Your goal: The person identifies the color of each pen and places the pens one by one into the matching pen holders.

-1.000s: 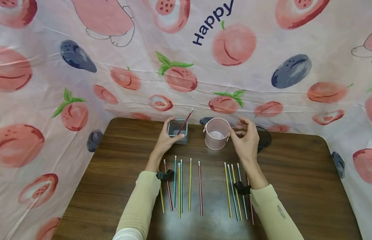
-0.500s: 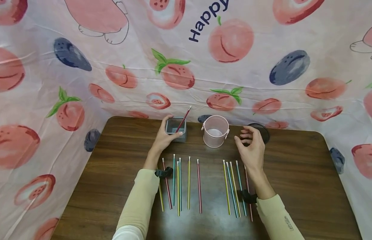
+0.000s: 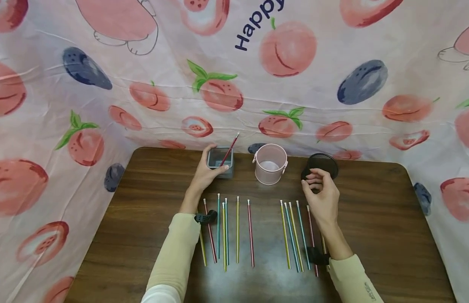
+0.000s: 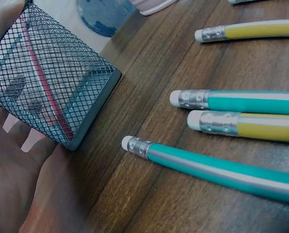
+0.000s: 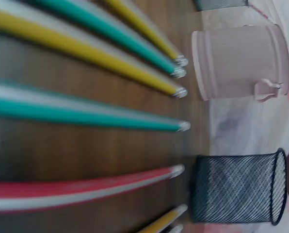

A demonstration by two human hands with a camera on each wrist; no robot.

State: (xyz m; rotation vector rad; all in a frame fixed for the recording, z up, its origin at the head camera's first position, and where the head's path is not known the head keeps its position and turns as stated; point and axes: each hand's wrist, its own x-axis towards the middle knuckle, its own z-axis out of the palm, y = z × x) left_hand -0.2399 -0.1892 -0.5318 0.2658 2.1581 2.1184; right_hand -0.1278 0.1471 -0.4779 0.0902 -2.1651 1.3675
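Note:
My left hand (image 3: 204, 179) grips a square grey mesh pencil holder (image 4: 81, 63), thumb at its near side and fingers around the far left. One red pencil (image 3: 230, 147) with a white eraser leans inside it, eraser end up. My right hand (image 3: 326, 200) is by a round black mesh pencil holder (image 5: 234, 189), fingers loosely bent and holding nothing. In the head view those fingertips overlap the holder's near rim. Between the two holders stands a pink bucket-shaped holder (image 3: 271, 172) with small side handles; nothing shows inside it.
Several yellow, teal and red pencils lie on the brown wooden table (image 3: 389, 227) in two groups, a left one with a teal pencil (image 3: 218, 227) and a right one with a yellow pencil (image 3: 285, 235). A fruit-print cloth (image 3: 295, 92) hangs behind the table.
My right hand has moved from the pink holder's right side rightward and towards me, to the black holder. My left hand keeps its grip on the grey holder. The head view has shifted slightly.

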